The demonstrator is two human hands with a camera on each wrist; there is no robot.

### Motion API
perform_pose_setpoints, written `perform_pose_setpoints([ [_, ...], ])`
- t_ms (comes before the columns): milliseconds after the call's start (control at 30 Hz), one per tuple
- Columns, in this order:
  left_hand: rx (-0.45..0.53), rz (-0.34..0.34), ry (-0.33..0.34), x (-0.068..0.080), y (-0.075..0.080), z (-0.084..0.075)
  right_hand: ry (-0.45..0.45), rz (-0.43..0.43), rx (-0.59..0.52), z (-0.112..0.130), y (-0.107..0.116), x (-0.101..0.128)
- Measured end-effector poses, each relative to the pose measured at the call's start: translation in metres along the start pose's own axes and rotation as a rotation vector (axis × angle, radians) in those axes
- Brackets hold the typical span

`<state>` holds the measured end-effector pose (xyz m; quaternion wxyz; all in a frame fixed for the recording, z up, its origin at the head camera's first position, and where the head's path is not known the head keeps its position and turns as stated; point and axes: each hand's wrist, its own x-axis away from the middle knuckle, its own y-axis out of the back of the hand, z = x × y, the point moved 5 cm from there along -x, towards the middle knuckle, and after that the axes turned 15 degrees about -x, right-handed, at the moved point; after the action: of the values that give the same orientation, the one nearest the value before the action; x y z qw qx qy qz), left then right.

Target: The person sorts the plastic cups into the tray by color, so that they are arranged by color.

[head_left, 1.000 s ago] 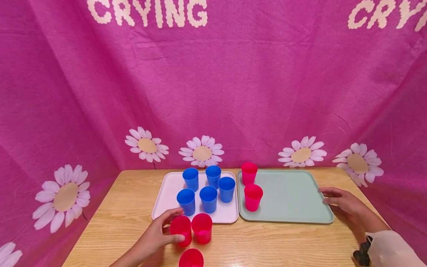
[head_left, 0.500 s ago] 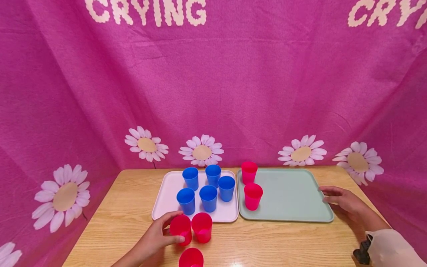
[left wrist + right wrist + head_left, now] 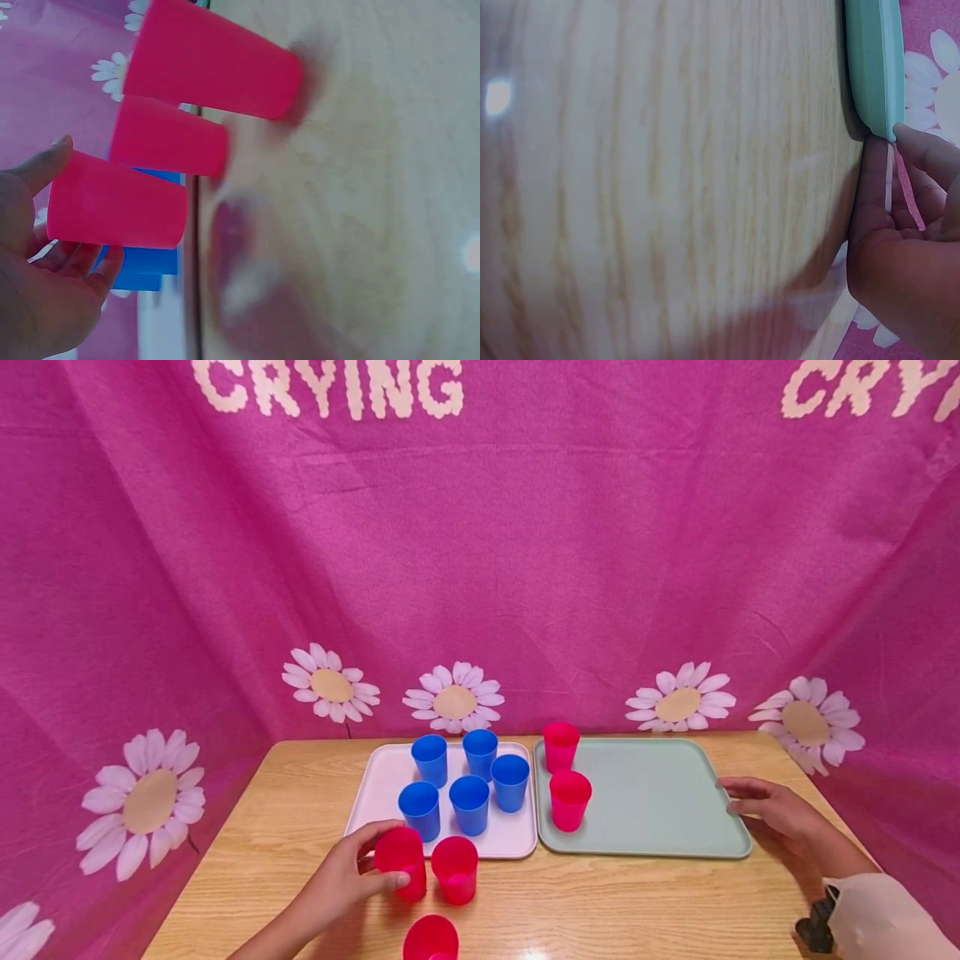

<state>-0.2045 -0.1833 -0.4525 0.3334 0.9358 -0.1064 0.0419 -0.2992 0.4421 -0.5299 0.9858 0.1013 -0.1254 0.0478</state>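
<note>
In the head view, my left hand grips a red plastic cup near the front edge of the white tray. The left wrist view shows thumb and fingers around this cup, its base raised off the table. A second red cup stands just to the right, and a third red cup is cut off by the lower frame edge. My right hand holds the right edge of the pale green tray; in the right wrist view its thumb touches the tray rim.
Several blue cups stand upright on the white tray. Two red cups, one behind and one in front, occupy the green tray's left side. Both trays lie side by side on a wooden table, before a magenta cloth with daisies.
My left hand has lifted its red cup a little and shifted it slightly left, opening a gap from the neighbouring red cup. The right hand stays at the green tray's edge.
</note>
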Motion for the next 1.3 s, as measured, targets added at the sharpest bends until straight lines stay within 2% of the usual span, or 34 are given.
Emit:
perform_pose_setpoints([
  [133,-0.008,-0.043,0.012,0.000,0.013,-0.013,-0.002,0.000,0.003,-0.001,0.001,-0.002],
  [300,-0.001,-0.084,-0.013,-0.002,0.028,-0.035,-0.010,-0.002,0.006,-0.001,0.002,-0.004],
  [433,-0.017,-0.089,-0.061,-0.006,0.034,-0.059,-0.015,-0.007,0.009,-0.001,0.002,-0.004],
  [567,-0.037,-0.079,-0.135,-0.012,0.031,-0.085,-0.008,-0.003,0.005,-0.001,0.001,-0.003],
  [767,-0.087,-0.035,-0.227,-0.025,0.013,-0.124,-0.008,-0.001,0.002,-0.002,0.002,-0.004],
  [967,-0.090,0.058,-0.308,-0.040,-0.021,-0.156,-0.006,-0.006,-0.004,-0.002,0.002,-0.003],
  [1133,-0.045,0.113,-0.309,-0.052,-0.049,-0.174,0.001,0.013,-0.037,-0.003,0.001,-0.003],
  [1300,-0.044,0.112,-0.291,-0.064,-0.076,-0.190,0.010,0.013,-0.019,-0.004,0.003,-0.004],
])
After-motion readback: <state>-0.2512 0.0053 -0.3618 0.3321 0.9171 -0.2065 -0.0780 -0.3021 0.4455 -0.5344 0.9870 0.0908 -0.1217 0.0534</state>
